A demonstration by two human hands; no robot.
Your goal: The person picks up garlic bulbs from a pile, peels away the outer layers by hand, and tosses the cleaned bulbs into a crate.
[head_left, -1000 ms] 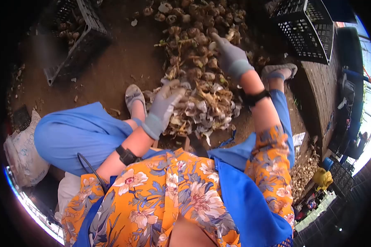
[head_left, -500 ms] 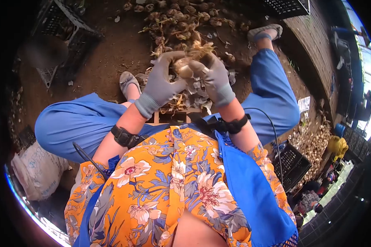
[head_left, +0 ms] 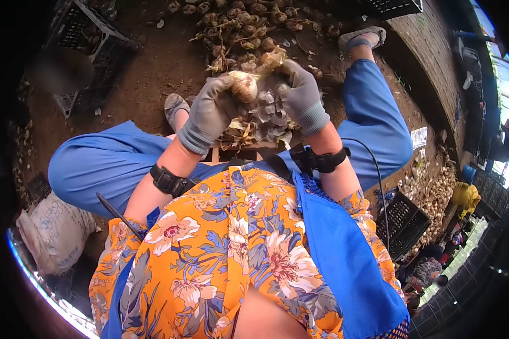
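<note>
A pale bulb that looks like garlic (head_left: 245, 86) hangs between my two gloved hands. My left hand (head_left: 212, 107), in a grey glove, pinches the bulb's left side. In its own grey glove, my right hand (head_left: 301, 97) grips the dry, papery stalk end (head_left: 272, 58) up and to the right of the bulb. Loose peeled skins (head_left: 268, 116) lie on the ground just below the hands, partly hidden by them. Beyond the hands is a pile of unpeeled bulbs with stalks (head_left: 246, 25).
Black crates stand at the upper left (head_left: 110, 56), at the top right (head_left: 387, 4) and at the lower right (head_left: 401, 223). A white sack (head_left: 56, 234) sits at the left. Many pale bulbs (head_left: 430, 198) cover the ground at the right, near a co-worker (head_left: 424, 271).
My hands have moved apart, the left one slightly down and left, the right one to the right. The bulb now shows more fully between them, with its stalk end drawn out to the right.
</note>
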